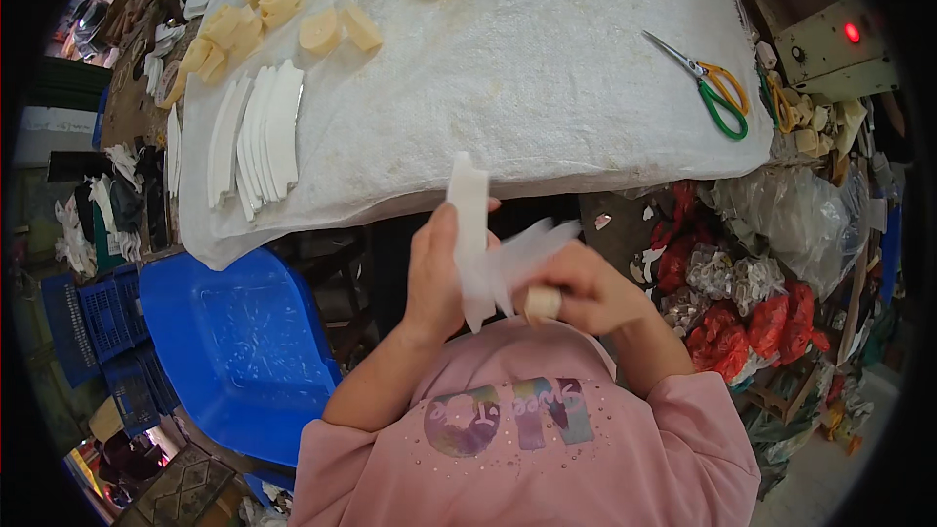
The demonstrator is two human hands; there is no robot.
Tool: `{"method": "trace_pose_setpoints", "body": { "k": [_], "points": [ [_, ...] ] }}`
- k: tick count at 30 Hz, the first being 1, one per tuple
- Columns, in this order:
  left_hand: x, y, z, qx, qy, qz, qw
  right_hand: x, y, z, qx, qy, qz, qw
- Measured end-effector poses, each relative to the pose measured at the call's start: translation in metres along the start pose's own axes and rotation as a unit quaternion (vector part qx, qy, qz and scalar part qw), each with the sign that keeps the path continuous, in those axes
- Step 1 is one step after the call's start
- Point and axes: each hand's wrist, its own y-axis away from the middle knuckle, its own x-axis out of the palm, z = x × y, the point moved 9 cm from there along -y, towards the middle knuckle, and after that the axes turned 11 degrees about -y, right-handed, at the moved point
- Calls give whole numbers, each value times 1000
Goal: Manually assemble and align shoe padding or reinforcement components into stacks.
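Note:
In front of my chest, my left hand [432, 259] is closed around a flat white strip [470, 210] with notched ends, held nearly upright. My right hand [595, 288] is curled around a small cream-coloured roll [543, 304]. Beside its fingers, a blurred white piece [530, 252] fans out toward the left hand; how it is gripped cannot be made out. On the table's left side lies a row of similar white strips [256, 137]. Beyond them sit several cream rolls and loose coils of band [278, 0].
A white sheet [508, 68] covers the table. Scissors [711, 88] with green and orange handles lie at its right. A blue plastic chair [234, 351] stands at my left. Red and clear plastic bags [752, 332] are heaped at my right. A box with a red light [835, 54] stands at far right.

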Motion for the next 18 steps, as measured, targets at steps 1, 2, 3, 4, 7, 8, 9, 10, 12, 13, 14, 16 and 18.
{"method": "trace_pose_setpoints", "body": {
  "k": [1,2,3,4,7,8,9,10,12,13,14,16,18],
  "points": [
    [-5,-4,2,-27,11,14,999,11,2,8,-46,35,66,996],
    [-10,-5,0,1,36,0,999,9,5,11,-47,35,70,996],
    [-16,-7,-6,23,45,-10,999,21,15,-6,56,98,169,979],
    [-22,-9,-14,46,54,-21,997,29,30,-25,157,160,263,938],
    [-31,-12,-47,93,141,-23,985,-22,52,-68,365,413,185,814],
    [-32,-10,-54,94,142,-24,985,-43,55,-70,337,361,56,867],
    [-28,-13,-67,130,128,-9,983,-74,62,-73,299,306,-77,901],
    [-26,-9,-75,158,111,1,981,-94,77,-75,257,237,-205,914],
    [-6,0,-60,141,58,81,985,-103,93,-79,207,161,-325,909],
    [13,6,-50,133,-132,130,974,-99,96,-82,86,-134,-384,910],
    [38,8,-32,95,-226,210,946,-95,97,-85,-44,-416,-401,815],
    [80,17,2,68,-294,343,890,-80,91,-77,-77,-388,-548,737],
    [105,26,15,12,-310,406,859,-69,75,-70,-115,-439,-468,758]
  ]
}}
